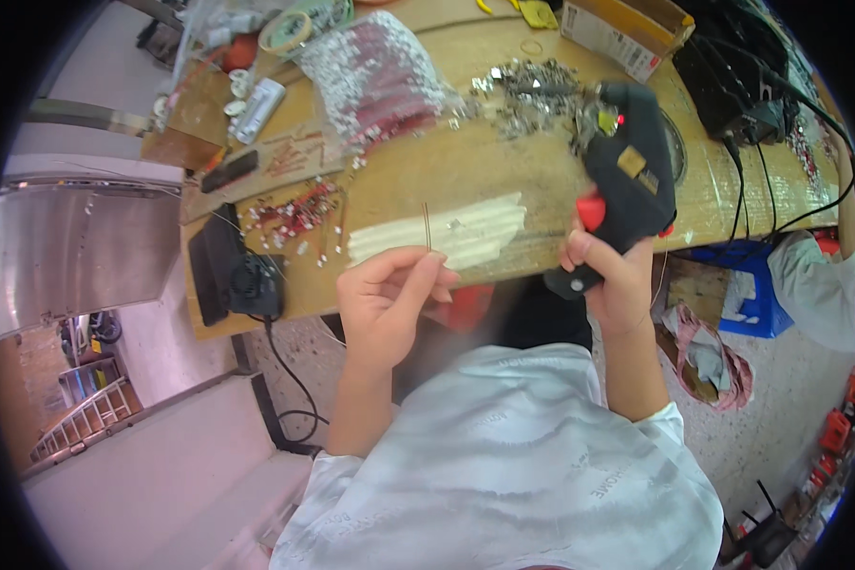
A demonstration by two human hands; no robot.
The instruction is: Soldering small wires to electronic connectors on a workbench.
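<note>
My left hand [382, 302] pinches a thin brownish wire [427, 220] between thumb and fingertips. The wire looks doubled and points up, away from me. Behind it, pale cream tape strips [489, 228] lie across the table's near part, with a small shiny piece on them. My right hand [610, 271] is wrapped round the handle of a black hand-held power tool [635, 161] with a red trigger. A red light glows near the tool's far end, which reaches over a heap of small metal pieces [537, 95]. What its tip touches is hard to tell.
Small red-and-white parts [299, 211] are scattered at left, near a black stand-like device [252, 280]. A clear bag of similar parts [375, 81] lies farther back. An open carton [627, 36] and a black box with cables [731, 90] stand at right. A blue stool [760, 304] is below.
</note>
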